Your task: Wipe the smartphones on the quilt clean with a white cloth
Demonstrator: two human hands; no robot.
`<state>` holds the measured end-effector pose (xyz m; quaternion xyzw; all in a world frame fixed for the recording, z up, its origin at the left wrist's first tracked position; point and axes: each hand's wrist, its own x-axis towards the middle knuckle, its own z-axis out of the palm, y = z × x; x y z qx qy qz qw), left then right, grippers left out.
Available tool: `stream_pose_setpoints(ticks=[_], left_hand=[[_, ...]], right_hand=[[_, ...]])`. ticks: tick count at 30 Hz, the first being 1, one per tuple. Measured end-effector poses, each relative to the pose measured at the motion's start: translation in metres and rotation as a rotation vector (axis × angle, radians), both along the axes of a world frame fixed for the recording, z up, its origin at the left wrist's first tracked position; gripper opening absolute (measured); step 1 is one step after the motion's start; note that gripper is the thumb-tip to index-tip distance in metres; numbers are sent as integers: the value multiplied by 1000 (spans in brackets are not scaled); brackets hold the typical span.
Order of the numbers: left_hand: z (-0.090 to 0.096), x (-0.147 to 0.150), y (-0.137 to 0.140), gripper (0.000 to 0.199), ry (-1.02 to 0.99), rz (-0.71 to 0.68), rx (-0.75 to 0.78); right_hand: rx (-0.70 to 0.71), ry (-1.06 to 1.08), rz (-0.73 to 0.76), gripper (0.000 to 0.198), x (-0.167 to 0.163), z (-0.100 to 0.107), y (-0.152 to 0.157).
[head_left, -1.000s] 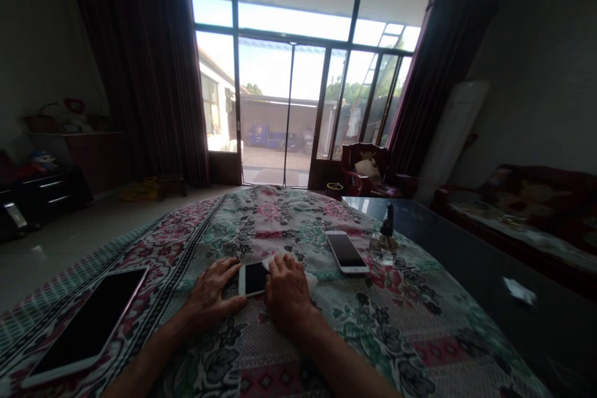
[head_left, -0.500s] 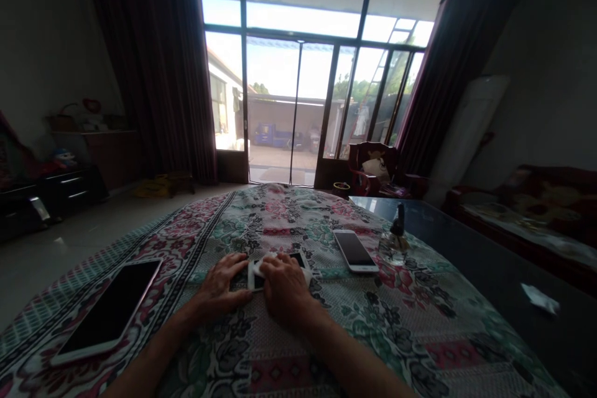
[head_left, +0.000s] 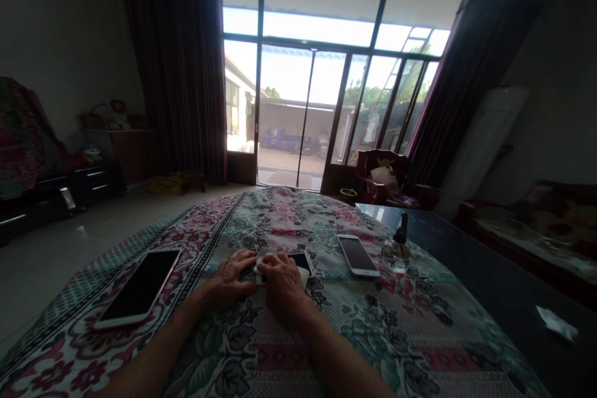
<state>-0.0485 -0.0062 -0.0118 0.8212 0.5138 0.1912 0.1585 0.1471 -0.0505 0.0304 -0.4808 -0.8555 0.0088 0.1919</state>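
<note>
A white-framed smartphone (head_left: 301, 261) with a dark screen lies on the patterned tablecloth (head_left: 289, 323), partly hidden under my hands. My left hand (head_left: 234, 275) is at its left end, the fingers by the far edge and the thumb by the near one, steadying it. With bent fingers, my right hand (head_left: 282, 283) presses a white tissue or cloth (head_left: 304, 277) onto the screen. Another white phone (head_left: 358, 255) lies to the right. On the left rests a larger device with a black screen, like a tablet (head_left: 140, 289).
Beyond the right-hand phone stands a small glass bottle with a dark top (head_left: 396, 252). A dark glossy table (head_left: 489, 286) adjoins on the right, with a crumpled white tissue (head_left: 557, 323) on it. Glass doors (head_left: 298, 118), a wooden chair (head_left: 382, 177) and curtains are farther back.
The view has swung a little to the left, so everything appears shifted right. My right hand and the tissue have moved slightly left over the phone, baring more of its right end.
</note>
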Motion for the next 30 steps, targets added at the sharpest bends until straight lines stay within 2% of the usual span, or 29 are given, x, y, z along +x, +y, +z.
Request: stream_pose_setpoints(ticks=[6, 13, 21, 25, 30], left_hand=[[14, 6, -7, 68, -23, 42, -40], [19, 17, -10, 76, 11, 123, -115], [26, 19, -11, 83, 37, 116, -158], [27, 17, -8, 81, 48, 92, -158], [29, 18, -7, 82, 64, 87, -173]], right_hand=[[20, -7, -39, 20, 2, -2, -18], [30, 33, -99, 20, 0, -8, -35], [23, 73, -121, 21, -1, -14, -36], [3, 69, -139, 20, -1, -15, -36], [-5, 111, -224, 24, 23, -13, -34]])
